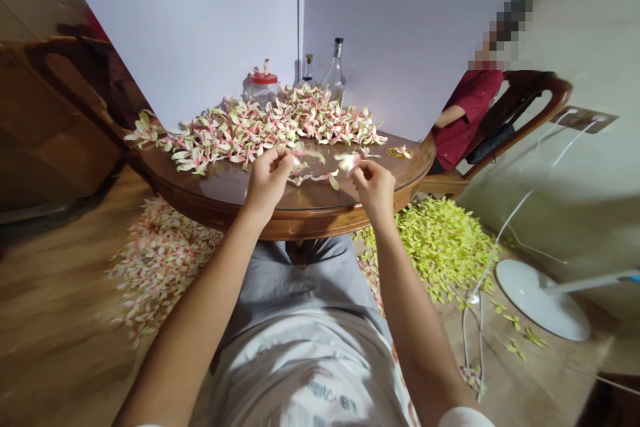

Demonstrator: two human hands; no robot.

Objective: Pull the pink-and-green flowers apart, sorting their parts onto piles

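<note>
My left hand (270, 180) is pinched over the front of the round wooden table (320, 213), its fingertips closed on a slender pink-and-pale flower piece (311, 155). Across a small gap, my right hand (376, 188) grips a pink-and-white flower (347, 161) between thumb and fingers. Both pieces are slightly blurred, and I cannot tell whether they are real or artificial. Between and below the hands lie a few loose flower pieces (332, 179) on the tabletop. Just beyond them spreads a large heap of pink, white and green flowers (235, 130).
Behind the heap stand a red-lidded jar (263, 79) and two glass bottles (336, 70). Yellow-green pieces (445, 240) and more pink flowers (160, 253) are piled on the floor. A person in a red shirt (467, 113) sits at right, near white cables (520, 210) and a round white base (540, 300).
</note>
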